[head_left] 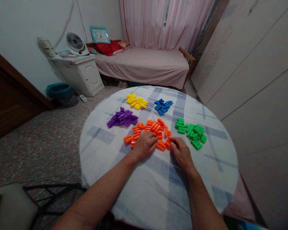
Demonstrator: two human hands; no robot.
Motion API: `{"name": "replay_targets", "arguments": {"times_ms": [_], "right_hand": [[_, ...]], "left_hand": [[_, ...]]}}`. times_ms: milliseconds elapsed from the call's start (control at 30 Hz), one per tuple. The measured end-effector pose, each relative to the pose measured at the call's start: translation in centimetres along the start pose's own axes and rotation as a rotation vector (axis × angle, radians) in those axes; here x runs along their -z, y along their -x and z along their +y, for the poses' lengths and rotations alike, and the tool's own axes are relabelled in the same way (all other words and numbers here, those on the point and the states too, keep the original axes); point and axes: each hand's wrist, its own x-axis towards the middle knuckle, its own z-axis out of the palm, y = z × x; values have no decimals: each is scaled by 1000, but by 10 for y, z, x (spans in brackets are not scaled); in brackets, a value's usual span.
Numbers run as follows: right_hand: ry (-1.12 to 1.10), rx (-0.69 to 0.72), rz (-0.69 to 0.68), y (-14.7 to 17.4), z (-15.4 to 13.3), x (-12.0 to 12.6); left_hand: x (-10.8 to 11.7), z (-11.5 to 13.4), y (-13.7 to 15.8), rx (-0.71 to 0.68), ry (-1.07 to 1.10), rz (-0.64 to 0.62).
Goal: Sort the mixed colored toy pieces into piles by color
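Observation:
A spread of small orange plastic tube-shaped pieces (156, 127) lies on the round table in front of me. My left hand (146, 143) rests over the near side of this pile, its fingers curled down and close together. What lies under those fingertips is hidden. At the pile's right edge, my right hand (181, 152) is partly closed, with its thumb and fingertips at an orange plastic piece (168, 143). Two or so more orange pieces (161, 145) lie between the hands. Just right of my right hand sits a pile of similar green pieces (195, 134).
Purple pieces (123, 118), yellow pieces (137, 102) and blue pieces (162, 106) form separate piles farther back on the checked tablecloth (156, 195). Beyond the table stand a bed (144, 62) and a white cabinet (91, 76) with a fan (76, 43). A wardrobe (259, 80) flanks the right.

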Motion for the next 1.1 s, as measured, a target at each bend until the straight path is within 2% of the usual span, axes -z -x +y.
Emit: {"name": "replay_targets", "arguments": {"times_ms": [1100], "right_hand": [[29,12,-11,2,-1,0]], "left_hand": [[0,1,1,14,17,-9]]}}
